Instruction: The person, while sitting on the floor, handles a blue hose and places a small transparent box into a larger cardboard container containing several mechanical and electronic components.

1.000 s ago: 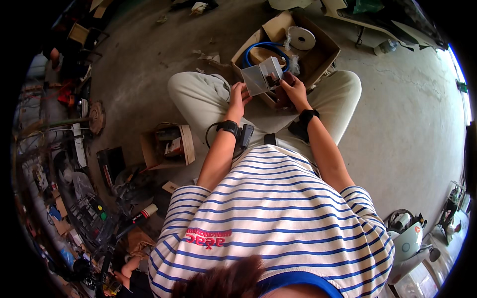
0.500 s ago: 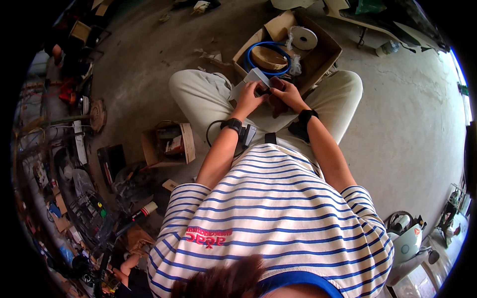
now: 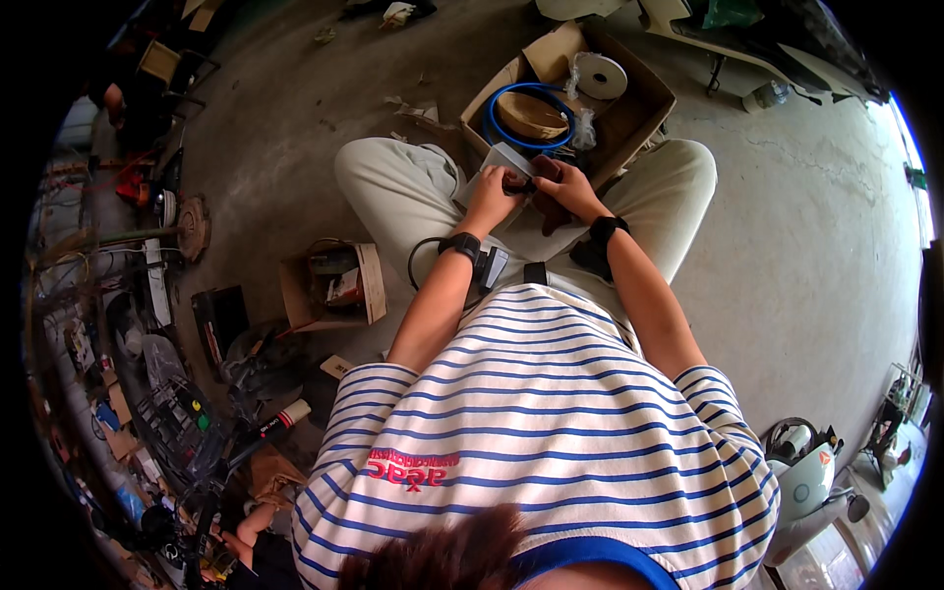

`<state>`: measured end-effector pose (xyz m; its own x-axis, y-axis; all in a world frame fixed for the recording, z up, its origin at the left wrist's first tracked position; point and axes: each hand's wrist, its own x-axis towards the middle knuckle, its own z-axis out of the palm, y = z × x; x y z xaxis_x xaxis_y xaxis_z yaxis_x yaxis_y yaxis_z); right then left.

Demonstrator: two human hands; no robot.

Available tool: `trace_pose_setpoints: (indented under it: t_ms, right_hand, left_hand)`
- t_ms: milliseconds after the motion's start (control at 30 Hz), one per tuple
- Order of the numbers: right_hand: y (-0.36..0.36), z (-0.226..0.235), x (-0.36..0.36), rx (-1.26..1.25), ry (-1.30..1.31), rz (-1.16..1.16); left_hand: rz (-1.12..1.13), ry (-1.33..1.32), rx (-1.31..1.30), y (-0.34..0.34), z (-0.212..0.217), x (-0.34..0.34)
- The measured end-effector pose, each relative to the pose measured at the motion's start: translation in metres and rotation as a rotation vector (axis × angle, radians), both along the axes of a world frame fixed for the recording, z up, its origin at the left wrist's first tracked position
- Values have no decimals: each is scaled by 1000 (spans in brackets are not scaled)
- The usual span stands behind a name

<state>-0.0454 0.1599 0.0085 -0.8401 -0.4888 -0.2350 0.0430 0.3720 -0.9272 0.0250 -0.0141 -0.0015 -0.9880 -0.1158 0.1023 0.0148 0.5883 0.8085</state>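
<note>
My left hand (image 3: 492, 200) and my right hand (image 3: 572, 189) are close together above my lap, fingers curled. Between them is a small dark piece (image 3: 517, 184), partly hidden by the left fingers that grip it. A reddish-brown cloth (image 3: 551, 213) is bunched in my right hand and hangs below it, its edge meeting the dark piece. Just beyond my left hand is a light grey box-shaped thing (image 3: 509, 157), tilted; whether the fingers touch it I cannot tell.
Ahead of my knees stands an open cardboard box (image 3: 641, 116) with a blue hose coil (image 3: 495, 123), a white reel (image 3: 602, 76) and a tan round piece (image 3: 531, 115). A smaller carton (image 3: 372, 283) is left of me. Cluttered parts (image 3: 167, 393) lie further left.
The grey box-shaped thing has dipped slightly toward my hands. Both hands have shifted only a little, still gripping the dark piece and the cloth.
</note>
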Motion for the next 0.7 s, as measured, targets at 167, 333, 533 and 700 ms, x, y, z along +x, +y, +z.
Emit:
trace_pose_setpoints:
  t_ms: [167, 333, 533, 700]
  right_hand:
    - [0, 0, 0, -20, -7, -52]
    - [-1, -1, 0, -33, -42, -61]
    - [0, -11, -4, -146, -123, -118]
    - [1, -11, -7, -198, -152, -167]
  left_hand:
    - [90, -73, 147, -1, 2, -4]
    - [128, -18, 104, -1, 6, -2]
    - [186, -1, 278, -2, 8, -2]
    - [353, 17, 382, -5, -4, -6]
